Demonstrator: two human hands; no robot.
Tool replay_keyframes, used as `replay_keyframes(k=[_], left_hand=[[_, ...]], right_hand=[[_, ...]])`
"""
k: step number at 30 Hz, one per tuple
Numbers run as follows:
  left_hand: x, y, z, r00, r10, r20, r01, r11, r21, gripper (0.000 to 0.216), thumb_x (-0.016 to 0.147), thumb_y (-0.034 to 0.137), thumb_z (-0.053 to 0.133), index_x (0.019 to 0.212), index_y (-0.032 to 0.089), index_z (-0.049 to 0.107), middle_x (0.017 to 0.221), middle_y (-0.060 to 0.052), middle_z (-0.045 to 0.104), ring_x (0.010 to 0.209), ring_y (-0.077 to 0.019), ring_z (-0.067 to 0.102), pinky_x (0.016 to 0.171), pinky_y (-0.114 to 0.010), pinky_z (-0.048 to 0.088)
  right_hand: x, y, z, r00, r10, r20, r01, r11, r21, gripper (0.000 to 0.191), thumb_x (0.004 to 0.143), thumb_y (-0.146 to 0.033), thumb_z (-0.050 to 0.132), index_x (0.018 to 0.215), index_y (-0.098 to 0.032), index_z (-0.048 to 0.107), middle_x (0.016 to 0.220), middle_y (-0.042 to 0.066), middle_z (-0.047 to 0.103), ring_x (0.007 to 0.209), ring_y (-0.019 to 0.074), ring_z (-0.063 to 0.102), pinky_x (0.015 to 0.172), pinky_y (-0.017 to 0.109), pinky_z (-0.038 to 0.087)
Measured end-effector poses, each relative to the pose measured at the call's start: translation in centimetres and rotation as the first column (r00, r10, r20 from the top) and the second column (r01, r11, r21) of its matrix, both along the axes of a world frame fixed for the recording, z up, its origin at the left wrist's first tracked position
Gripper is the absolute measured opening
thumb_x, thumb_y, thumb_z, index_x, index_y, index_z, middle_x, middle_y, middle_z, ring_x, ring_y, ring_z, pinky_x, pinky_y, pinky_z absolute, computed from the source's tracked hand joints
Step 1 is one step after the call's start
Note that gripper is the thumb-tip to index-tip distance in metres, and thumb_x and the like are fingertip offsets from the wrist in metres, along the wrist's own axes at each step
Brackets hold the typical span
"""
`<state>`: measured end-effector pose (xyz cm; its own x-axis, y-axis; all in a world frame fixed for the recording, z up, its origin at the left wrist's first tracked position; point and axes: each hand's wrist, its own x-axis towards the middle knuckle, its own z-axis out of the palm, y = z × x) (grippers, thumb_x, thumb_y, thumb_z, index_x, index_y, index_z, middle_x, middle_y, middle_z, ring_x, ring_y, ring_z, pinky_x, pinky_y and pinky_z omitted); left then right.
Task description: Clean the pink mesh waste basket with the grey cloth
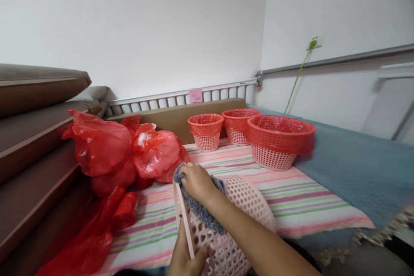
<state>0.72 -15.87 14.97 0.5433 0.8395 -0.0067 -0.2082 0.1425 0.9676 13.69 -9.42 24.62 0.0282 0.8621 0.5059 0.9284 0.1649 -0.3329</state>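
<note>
A pale pink perforated plastic basket [249, 198] lies tipped on its side close to me, its rim toward the left. My left hand [189, 254] grips the lower part of that rim, thumb on one side and fingers on the other. Higher up, my right hand [197, 181] is closed on a dark grey cloth [203, 213] and presses it at the upper rim. The cloth drapes down over the basket's holes. Part of the basket is hidden behind my right forearm.
Three pink baskets lined with red bags, at the left [207, 133], middle [239, 127] and right [274, 144], stand on a striped cloth [310, 198]. Filled red plastic bags [103, 146] and a red bag roll [126, 209] lie left, beside stacked brown cushions [35, 151].
</note>
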Motion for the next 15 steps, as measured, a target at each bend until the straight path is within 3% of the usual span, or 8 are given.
replay_keyframes(k=[2, 4, 10, 12, 15], left_hand=[[0.5, 0.6, 0.1, 0.999, 0.03, -0.024, -0.031, 0.999, -0.041, 0.114, 0.062, 0.055, 0.074, 0.147, 0.014, 0.009, 0.138, -0.023, 0.048, 0.119, -0.0375, 0.053, 0.089, -0.041, 0.051], [0.8, 1.0, 0.1, 0.999, 0.04, -0.005, -0.04, 0.997, -0.059, 0.113, 0.062, 0.059, 0.072, 0.147, 0.017, 0.009, 0.135, -0.021, 0.052, 0.115, -0.037, 0.056, 0.084, -0.04, 0.053], [0.4, 1.3, 0.9, 0.999, 0.041, -0.015, -0.04, 0.996, 0.08, 0.085, 0.057, 0.045, 0.081, 0.131, 0.022, 0.046, 0.102, -0.007, 0.072, 0.112, -0.0344, 0.058, 0.092, -0.039, 0.049], [0.4, 1.2, 0.9, 0.999, 0.038, -0.027, -0.037, 0.997, 0.066, 0.083, 0.053, 0.043, 0.083, 0.127, 0.022, 0.05, 0.096, -0.006, 0.072, 0.111, -0.0348, 0.058, 0.095, -0.039, 0.047], [0.3, 0.8, 0.4, 0.998, 0.04, -0.04, -0.039, 0.999, 0.025, 0.088, 0.052, 0.041, 0.084, 0.13, 0.024, 0.047, 0.104, -0.007, 0.07, 0.112, -0.035, 0.057, 0.097, -0.039, 0.045]], right_hand=[[0.1, -1.4, -0.1, 1.0, -0.001, 0.002, 0.001, 0.999, 0.042, 0.016, 0.076, -0.012, 0.055, 0.084, -0.02, 0.066, 0.089, 0.004, 0.064, 0.088, 0.0182, 0.054, 0.078, 0.027, 0.04], [0.1, -3.5, -0.5, 1.0, 0.024, -0.008, -0.023, 0.996, 0.081, 0.015, 0.076, -0.011, 0.055, 0.083, -0.02, 0.064, 0.089, 0.003, 0.063, 0.088, 0.0184, 0.053, 0.077, 0.027, 0.039], [-0.3, -9.7, -2.7, 0.982, 0.185, -0.036, -0.181, 0.979, 0.088, 0.013, 0.078, -0.012, 0.052, 0.08, -0.02, 0.062, 0.087, 0.001, 0.063, 0.084, 0.0172, 0.051, 0.076, 0.029, 0.039], [-0.2, -10.3, -3.0, 0.98, 0.194, -0.037, -0.19, 0.978, 0.089, 0.013, 0.078, -0.012, 0.052, 0.079, -0.02, 0.062, 0.088, 0.0, 0.063, 0.084, 0.0166, 0.05, 0.078, 0.029, 0.039], [-0.1, -9.3, -2.7, 0.988, 0.147, -0.052, -0.14, 0.983, 0.121, 0.014, 0.079, -0.011, 0.052, 0.082, -0.02, 0.062, 0.089, 0.0, 0.063, 0.087, 0.0164, 0.049, 0.079, 0.028, 0.038]])
